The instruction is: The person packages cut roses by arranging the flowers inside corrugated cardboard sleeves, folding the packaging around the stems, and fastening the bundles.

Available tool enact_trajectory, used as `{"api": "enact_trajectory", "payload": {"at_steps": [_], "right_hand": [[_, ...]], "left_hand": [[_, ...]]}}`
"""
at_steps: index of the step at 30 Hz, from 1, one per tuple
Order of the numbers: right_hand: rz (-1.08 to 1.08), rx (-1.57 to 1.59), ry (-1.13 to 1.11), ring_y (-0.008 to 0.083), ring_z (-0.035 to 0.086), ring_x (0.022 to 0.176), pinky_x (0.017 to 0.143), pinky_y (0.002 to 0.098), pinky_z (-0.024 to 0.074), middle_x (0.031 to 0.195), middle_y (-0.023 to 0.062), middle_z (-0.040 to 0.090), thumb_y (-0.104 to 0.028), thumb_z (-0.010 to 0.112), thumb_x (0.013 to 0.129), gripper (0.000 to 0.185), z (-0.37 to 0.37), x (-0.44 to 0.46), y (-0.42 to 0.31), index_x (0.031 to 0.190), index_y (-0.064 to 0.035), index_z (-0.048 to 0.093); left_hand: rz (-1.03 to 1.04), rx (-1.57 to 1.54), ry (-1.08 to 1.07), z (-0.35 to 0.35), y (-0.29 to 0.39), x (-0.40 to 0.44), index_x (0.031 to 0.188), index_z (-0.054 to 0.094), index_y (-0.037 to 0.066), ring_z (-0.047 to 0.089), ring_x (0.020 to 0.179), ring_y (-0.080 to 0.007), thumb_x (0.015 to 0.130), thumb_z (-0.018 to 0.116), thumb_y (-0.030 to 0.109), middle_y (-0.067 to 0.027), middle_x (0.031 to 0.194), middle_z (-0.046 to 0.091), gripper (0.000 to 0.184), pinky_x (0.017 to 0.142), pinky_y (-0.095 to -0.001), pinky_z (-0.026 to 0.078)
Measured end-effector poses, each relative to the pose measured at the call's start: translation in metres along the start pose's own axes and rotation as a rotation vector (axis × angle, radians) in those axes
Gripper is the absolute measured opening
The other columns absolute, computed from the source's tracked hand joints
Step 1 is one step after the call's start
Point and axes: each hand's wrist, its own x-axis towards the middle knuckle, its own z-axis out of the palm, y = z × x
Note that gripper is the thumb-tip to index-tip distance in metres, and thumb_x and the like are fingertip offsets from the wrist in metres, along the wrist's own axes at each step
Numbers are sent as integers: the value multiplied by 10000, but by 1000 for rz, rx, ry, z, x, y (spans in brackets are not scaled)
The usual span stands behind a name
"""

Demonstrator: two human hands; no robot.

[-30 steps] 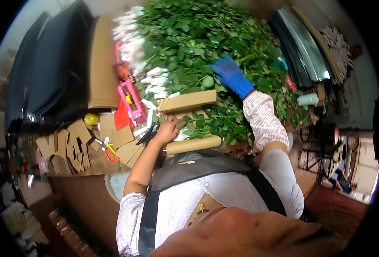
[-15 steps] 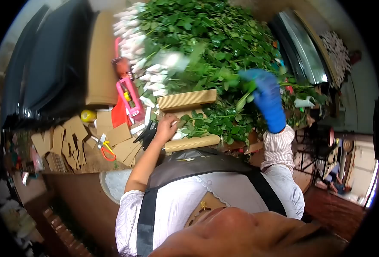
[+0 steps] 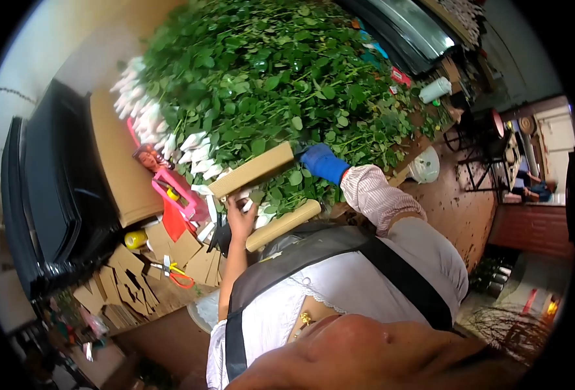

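Observation:
My left hand [image 3: 240, 220], bare, is at the left end of the cardboard-edged bundle, its fingers closed round a white-wrapped bud [image 3: 247, 205]. My right hand [image 3: 324, 164], in a blue glove, is closed by the right end of the upper corrugated cardboard edge [image 3: 252, 170]; what it holds is hidden. Between this edge and the lower cardboard roll [image 3: 283, 225] lie leafy green stems [image 3: 286, 193]. More white-wrapped buds [image 3: 198, 155] lie just beyond the upper edge, at the left of a large leafy heap [image 3: 255, 84].
Scissors with orange handles [image 3: 178, 275], cardboard pieces [image 3: 128, 286], yellow tape [image 3: 135, 239] and a pink holder [image 3: 173, 195] lie at the left. Black sheets [image 3: 73, 188] stand beyond them. A white bucket [image 3: 424, 165] is at the right, below the table edge.
The view has turned. My right hand has gone from the heap, where it lifted a leafy stem, to the cardboard edge's right end. My left hand has closed round a white bud.

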Motion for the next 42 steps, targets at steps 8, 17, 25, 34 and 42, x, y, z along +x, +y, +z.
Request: {"api": "enact_trajectory", "payload": {"at_steps": [8,17,25,34,42], "right_hand": [[68,170,-33,289,678,966,849,431,536,1054,102,706,-262,588,884,283,-124,-57,13,1148,-230,683],[20,569,420,319,625,1128,979,439,491,1335,119,601,-346,467,962,436,-173,60,63,1389,-280,531],[-14,744,293,322,628,1115,990,404,493,1398,107,554,-335,580,904,468,-181,102,85,1364,-253,560],[-219,-159,484,294,607,1136,961,442,489,1338,101,586,-289,680,858,301,-140,66,59,1147,-207,673],[-108,-80,1198,240,582,1181,1062,459,428,1363,40,580,-134,689,819,362,-245,-5,62,1166,-238,674]], "left_hand": [[178,204,-48,-10,36,2,1173,676,119,575,1080,-349,806,769,155,-185,1181,555,380,930,-400,479],[99,160,-138,-10,35,7,1221,621,113,644,1006,-326,843,754,188,-161,1152,615,408,869,-377,517],[81,149,-120,-9,31,6,1231,616,119,642,1011,-313,821,763,182,-163,1130,621,439,836,-383,533],[99,103,-140,-9,22,9,1213,624,94,637,1009,-325,847,767,267,-175,1131,624,429,855,-389,515],[85,119,-128,-8,24,5,1214,612,83,620,1017,-335,853,753,292,-181,1142,616,440,892,-401,492]]}}
